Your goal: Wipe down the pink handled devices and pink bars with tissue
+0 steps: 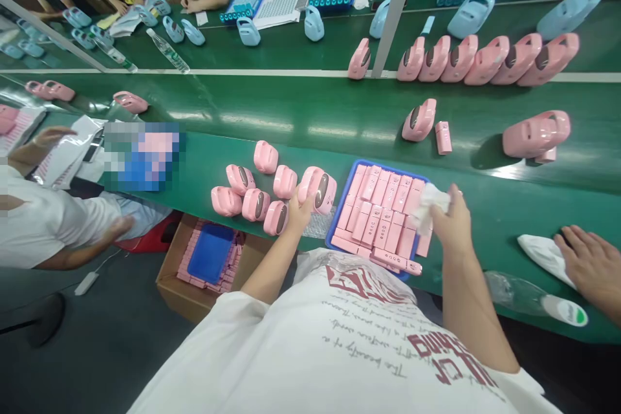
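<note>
My left hand (299,212) is closed around a pink housing (317,189) with a dark oval window, at the near edge of the green table. Several more pink housings (256,204) stand just left of it. My right hand (452,217) pinches a crumpled white cloth (429,204) over the right edge of a blue tray (356,171). Rows of pink rectangular pieces (383,226) fill the tray, and one lies across its near rim. A sheet of bubble wrap (319,225) lies between the housings and the tray.
A person's hand (589,262) rests by a white cloth (543,255) and a plastic bottle (538,297) at right. Pink housings (485,59) line the far divider. A cardboard box (182,284) stands below the table at left. Another person sits left; others work across the table.
</note>
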Tool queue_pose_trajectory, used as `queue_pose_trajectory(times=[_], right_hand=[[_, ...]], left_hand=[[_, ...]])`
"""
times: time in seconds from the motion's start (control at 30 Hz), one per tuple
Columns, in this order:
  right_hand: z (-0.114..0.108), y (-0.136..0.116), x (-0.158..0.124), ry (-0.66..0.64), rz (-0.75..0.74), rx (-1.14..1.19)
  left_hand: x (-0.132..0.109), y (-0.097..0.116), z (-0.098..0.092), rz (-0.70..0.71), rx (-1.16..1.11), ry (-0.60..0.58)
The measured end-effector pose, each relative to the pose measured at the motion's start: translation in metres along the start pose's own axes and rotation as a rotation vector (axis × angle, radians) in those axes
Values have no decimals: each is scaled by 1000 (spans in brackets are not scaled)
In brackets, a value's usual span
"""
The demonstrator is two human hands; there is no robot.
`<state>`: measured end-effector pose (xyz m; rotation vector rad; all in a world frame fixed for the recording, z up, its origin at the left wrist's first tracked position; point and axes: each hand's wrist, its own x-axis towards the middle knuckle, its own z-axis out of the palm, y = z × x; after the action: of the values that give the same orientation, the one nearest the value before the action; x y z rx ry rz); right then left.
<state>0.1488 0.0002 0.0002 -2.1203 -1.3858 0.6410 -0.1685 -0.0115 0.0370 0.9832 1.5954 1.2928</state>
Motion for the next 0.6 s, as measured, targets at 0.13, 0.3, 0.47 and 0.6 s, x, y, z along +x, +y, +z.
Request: queue_pose_trajectory(times=[0.13, 0.3, 0.47, 0.6], right_hand=[[16, -79, -27, -86, -385, 401], [23, -136, -55, -88, -957, 429], [15, -145, -51, -102, -1077, 300], [11, -151, -54, -20, -955, 350]], left_hand=[[-14, 38, 11, -43, -235, -100], [-22, 61, 23, -71, -356, -219], [-25, 74, 26, 11, -290, -208], [-28, 85, 32, -11, -283, -172]])
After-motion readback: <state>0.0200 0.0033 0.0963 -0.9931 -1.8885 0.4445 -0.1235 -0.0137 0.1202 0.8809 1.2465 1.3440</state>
